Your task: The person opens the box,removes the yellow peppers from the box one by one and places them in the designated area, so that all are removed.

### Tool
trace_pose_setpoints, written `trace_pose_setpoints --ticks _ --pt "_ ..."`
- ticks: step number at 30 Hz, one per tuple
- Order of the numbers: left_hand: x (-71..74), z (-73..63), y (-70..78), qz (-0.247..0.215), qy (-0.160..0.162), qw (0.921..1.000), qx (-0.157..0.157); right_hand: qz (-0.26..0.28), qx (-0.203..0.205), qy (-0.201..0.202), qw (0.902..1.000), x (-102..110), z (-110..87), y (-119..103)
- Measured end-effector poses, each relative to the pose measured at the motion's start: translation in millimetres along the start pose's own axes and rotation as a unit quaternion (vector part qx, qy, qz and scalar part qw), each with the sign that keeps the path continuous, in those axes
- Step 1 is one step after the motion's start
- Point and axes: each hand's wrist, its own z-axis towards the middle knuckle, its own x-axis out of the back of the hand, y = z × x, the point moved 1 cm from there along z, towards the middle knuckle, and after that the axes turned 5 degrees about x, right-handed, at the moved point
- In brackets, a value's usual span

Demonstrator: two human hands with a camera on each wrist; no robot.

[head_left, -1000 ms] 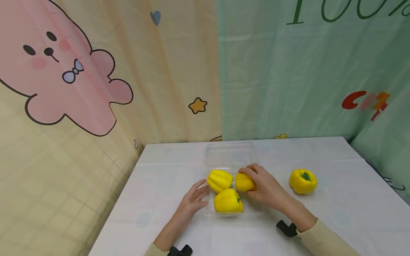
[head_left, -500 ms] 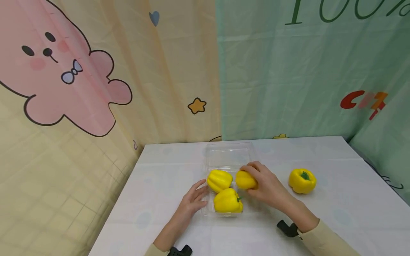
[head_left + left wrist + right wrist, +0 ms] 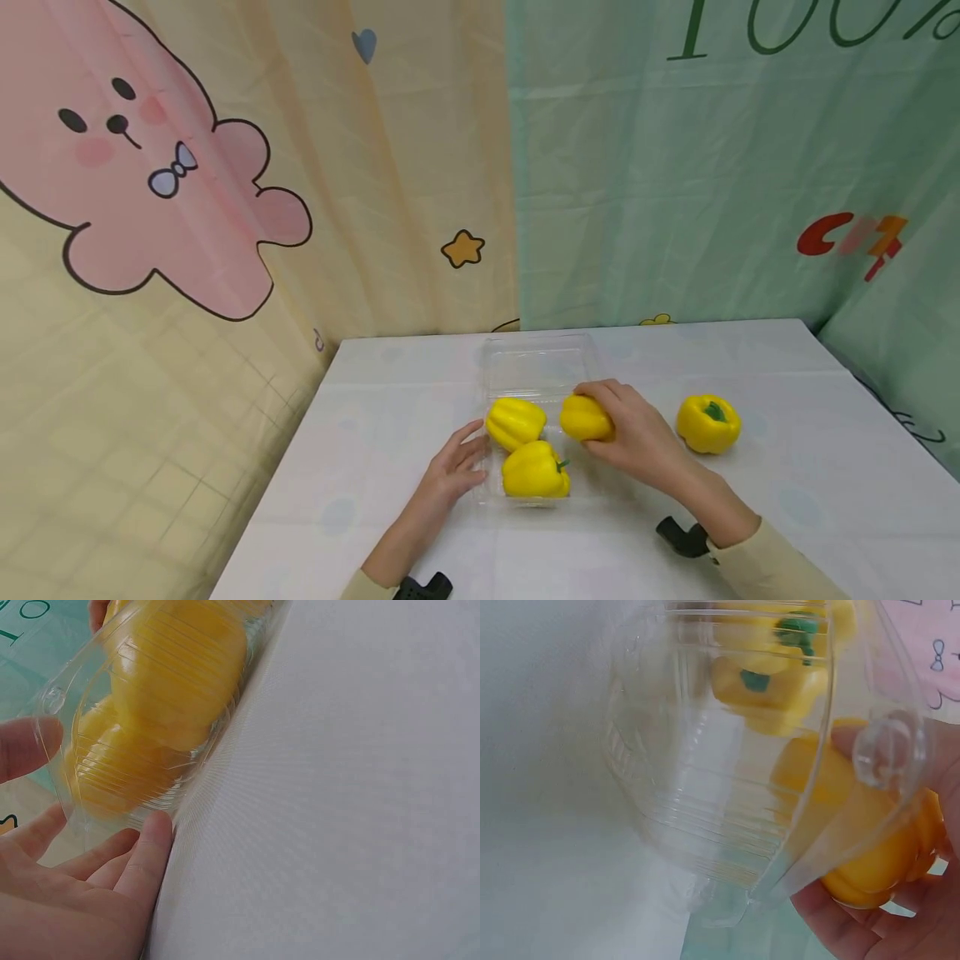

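A clear plastic clamshell container (image 3: 536, 502) stands with its lid (image 3: 538, 367) folded back. Two yellow bell peppers lie inside on the left, the rear bell pepper (image 3: 514, 423) and the front bell pepper (image 3: 535, 470). My right hand (image 3: 637, 437) grips a third yellow bell pepper (image 3: 586, 417) over the container's right rear part. In the right wrist view, that pepper (image 3: 877, 859) shows partly through the clear wall. My left hand (image 3: 448, 477) rests against the container's left side. Its fingertips (image 3: 156, 825) touch the ribbed wall low down, with the thumb near the rim.
Another yellow bell pepper (image 3: 708, 424), stem up, sits on the white-covered table (image 3: 360, 467) to the right of my right hand. Behind the table hangs a printed curtain (image 3: 660, 167). Black camera mounts (image 3: 682, 537) sit at both wrists.
My right hand has shifted slightly to the right with the bell pepper it grips. My left hand and the two peppers inside the container stay where they were.
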Motion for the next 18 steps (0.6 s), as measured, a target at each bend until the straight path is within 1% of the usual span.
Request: trace_pose_setpoints --ticks 4,12,18 --pt "-0.2 -1.0 1.6 0.001 0.001 1.0 -0.001 0.004 -0.002 0.004 1.0 3 -1.5 0" --pt "0.8 -1.8 2.1 0.003 -0.002 1.0 -0.005 0.029 -0.02 0.002 0.9994 6 -8.3 4" --pt "0.1 -0.9 0.6 0.005 -0.004 0.9999 -0.008 0.026 -0.029 0.003 0.9992 9 -14.6 7"
